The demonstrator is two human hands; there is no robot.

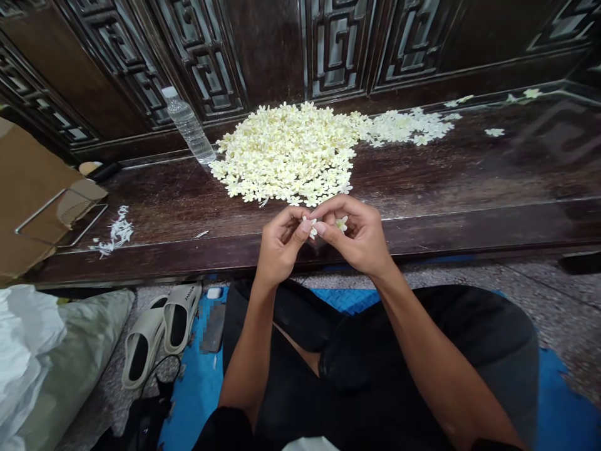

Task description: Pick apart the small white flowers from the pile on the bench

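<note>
My left hand (280, 243) and my right hand (357, 233) meet in front of the dark wooden ledge. Between their thumbs and forefingers they pinch one small white flower (312, 229). A second pale flower (342, 223) is tucked in the curled fingers of my right hand. Just beyond my fingertips spreads a big heap of cream-white flowers (291, 150). A thinner patch of whiter flowers (408, 125) continues from it to the right. Whether the flowers are real or artificial, I cannot tell.
A clear plastic bottle (190, 131) leans left of the heap. Thin white bits (117, 233) lie by a cardboard box (42, 194). Below are grey slides (141, 347), a phone (213, 326), a blue mat (190, 401) and a pale sack (84, 351). Carved panels (272, 56) back the ledge (469, 181).
</note>
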